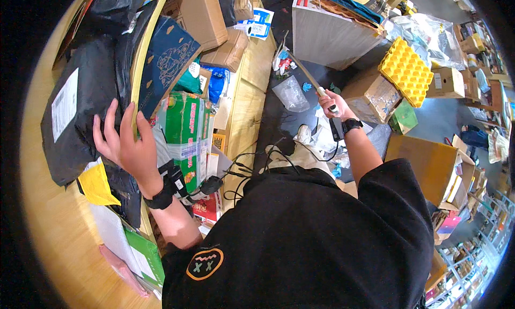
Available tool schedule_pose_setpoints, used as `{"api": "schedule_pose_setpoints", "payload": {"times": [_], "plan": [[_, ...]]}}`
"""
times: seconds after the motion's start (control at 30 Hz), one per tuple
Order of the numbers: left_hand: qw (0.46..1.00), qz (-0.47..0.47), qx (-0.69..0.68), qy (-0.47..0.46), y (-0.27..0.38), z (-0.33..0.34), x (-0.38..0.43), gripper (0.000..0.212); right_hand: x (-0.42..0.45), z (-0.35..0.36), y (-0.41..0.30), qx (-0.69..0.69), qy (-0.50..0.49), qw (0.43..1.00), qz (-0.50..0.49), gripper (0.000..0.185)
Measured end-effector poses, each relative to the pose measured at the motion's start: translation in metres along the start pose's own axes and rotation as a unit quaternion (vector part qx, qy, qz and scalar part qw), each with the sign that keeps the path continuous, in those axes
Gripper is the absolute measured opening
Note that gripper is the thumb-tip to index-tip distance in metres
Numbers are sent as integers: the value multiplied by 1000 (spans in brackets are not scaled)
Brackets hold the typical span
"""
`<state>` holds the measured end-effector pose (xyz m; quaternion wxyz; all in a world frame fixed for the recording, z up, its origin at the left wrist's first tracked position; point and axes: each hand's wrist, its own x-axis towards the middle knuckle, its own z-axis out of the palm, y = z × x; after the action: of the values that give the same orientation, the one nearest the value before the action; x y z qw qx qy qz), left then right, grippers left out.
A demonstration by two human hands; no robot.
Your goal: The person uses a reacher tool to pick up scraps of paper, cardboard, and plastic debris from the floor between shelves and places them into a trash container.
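My left hand (130, 144) is spread, its fingertips at the front of a black plastic-wrapped parcel (86, 104) with a white label; whether they touch it I cannot tell. That parcel lies on a wooden shelf (52, 212), beside the yellowish shelf edge. In my right hand (336, 104) is the pale handle of a long thin stick (303, 71), probably a broom or dustpan handle. Its far end reaches down to scraps of litter (283, 63) on the dark floor. A black device with a cable hangs at my right wrist.
Below the shelf stand a green carton (183, 136), a dark blue box (167, 55) and brown cartons (201, 17). A clear plastic bag (291, 94) lies on the floor. To the right are a yellow egg tray (406, 72), a large open carton (422, 168) and loose black cables near my feet.
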<state>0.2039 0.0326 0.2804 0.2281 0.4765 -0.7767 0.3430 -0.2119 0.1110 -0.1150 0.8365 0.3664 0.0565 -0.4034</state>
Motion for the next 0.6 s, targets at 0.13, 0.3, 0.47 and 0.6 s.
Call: {"api": "schedule_pose_setpoints", "payload": {"times": [0.13, 0.3, 0.47, 0.6], "plan": [[1000, 15, 24, -1, 1, 3, 3, 21, -4, -14, -23, -19, 2, 1000, -2, 44], [998, 19, 51, -28, 5, 8, 1, 17, -19, -6, -31, -429, 266, 851, -141, 40], [999, 28, 36, -24, 1, 6, -1, 17, -51, -6, -5, -774, 379, 497, -97, 38], [999, 22, 31, -15, 5, 7, 4, 18, -59, -48, -30, -902, 378, 160, -137, 45]]}}
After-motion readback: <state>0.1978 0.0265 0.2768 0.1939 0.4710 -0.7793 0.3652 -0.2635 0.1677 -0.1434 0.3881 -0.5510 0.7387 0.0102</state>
